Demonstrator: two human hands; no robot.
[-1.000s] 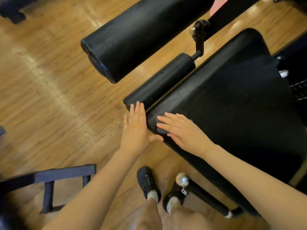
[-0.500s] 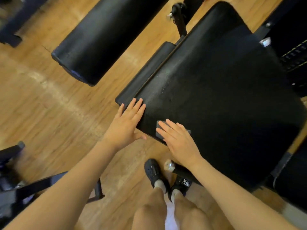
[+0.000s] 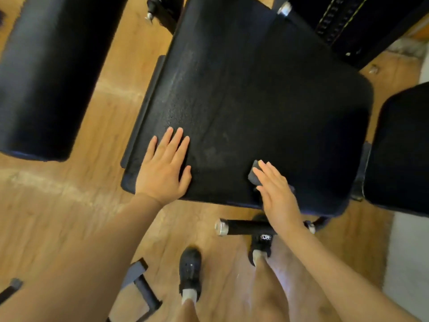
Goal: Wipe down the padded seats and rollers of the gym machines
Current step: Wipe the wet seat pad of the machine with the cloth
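The right hand [image 3: 277,194] had slid its small grey cloth [image 3: 255,174] from the near left corner of the padded seat [image 3: 267,101] toward the near right, flat fingers pressing it down, so more seat got wiped. The left hand [image 3: 166,169] lay spread flat, steadying. Most of the cloth hid under the fingers, and the big roller [image 3: 51,73] was cut off and blurry

Single head-worn wide-angle view, looking steeply down and slightly forward from close above the padded seat [image 3: 267,101], with both forearms entering from the bottom edge, shoes and wood floor [image 3: 69,205] below, frame edges visibly stretched; no second view to overlap.
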